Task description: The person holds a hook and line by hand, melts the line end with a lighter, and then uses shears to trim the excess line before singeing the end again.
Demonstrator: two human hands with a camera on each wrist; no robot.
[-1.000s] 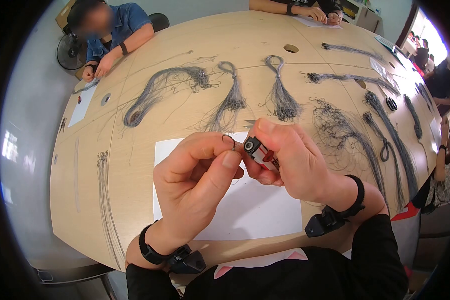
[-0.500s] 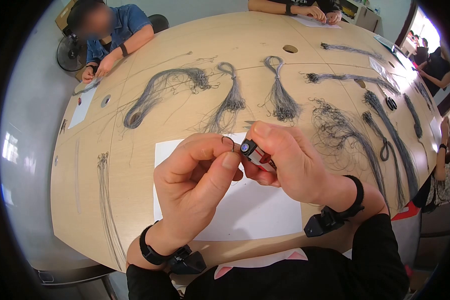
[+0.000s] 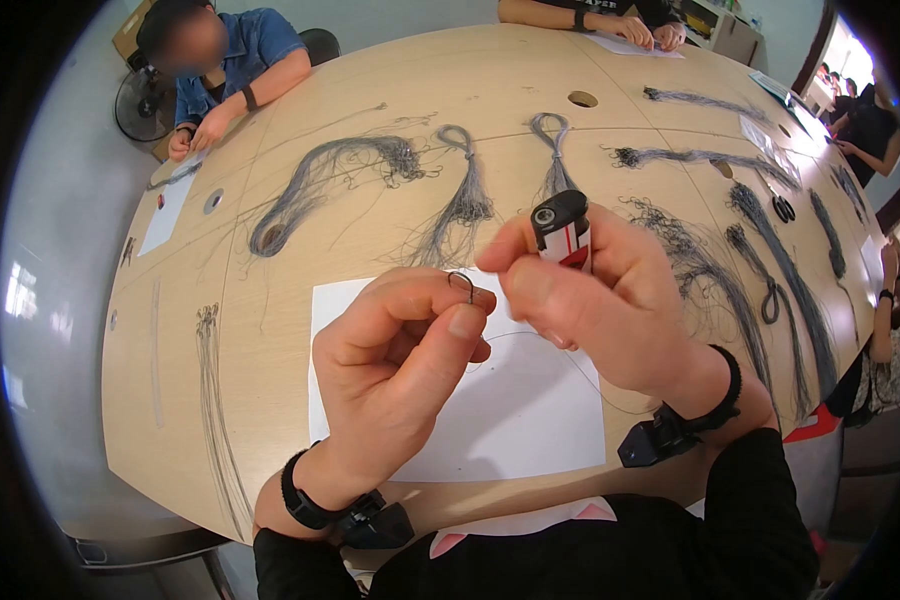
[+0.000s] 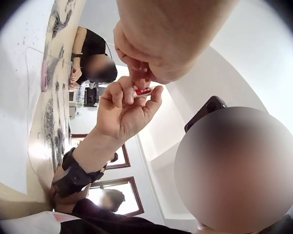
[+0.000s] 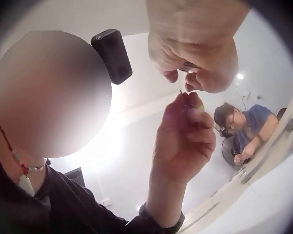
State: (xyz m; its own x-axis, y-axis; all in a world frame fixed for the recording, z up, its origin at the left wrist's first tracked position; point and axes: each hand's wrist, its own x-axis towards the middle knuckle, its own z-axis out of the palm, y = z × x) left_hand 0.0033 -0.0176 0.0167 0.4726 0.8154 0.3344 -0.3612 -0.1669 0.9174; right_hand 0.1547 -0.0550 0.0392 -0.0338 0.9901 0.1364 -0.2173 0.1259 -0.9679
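In the head view my left hand (image 3: 395,365) pinches a small dark fish hook (image 3: 471,288) between thumb and forefinger, its bend pointing up. A thin line loops below over a white sheet of paper (image 3: 530,430). Just to the right, my right hand (image 3: 610,305) holds a lighter (image 3: 562,222) with a black top and a red-and-white body, nozzle end up; no flame shows. The right fingertips are close beside the left ones. From the left wrist, the lighter's red-and-white side (image 4: 143,91) shows among the right hand's fingers.
Bundles of hooked lines lie around, among them a looped bundle (image 3: 470,190), a curved bundle (image 3: 315,175) and a tangled one (image 3: 690,250). Straight lines (image 3: 210,370) lie at left. Scissors (image 3: 782,207) rest at right. Other people sit across the table (image 3: 270,400).
My right hand has pulled away from the hook to the right, and the lighter has swung up to point away from it. A blue glow at its nozzle has gone. The left hand barely moves.
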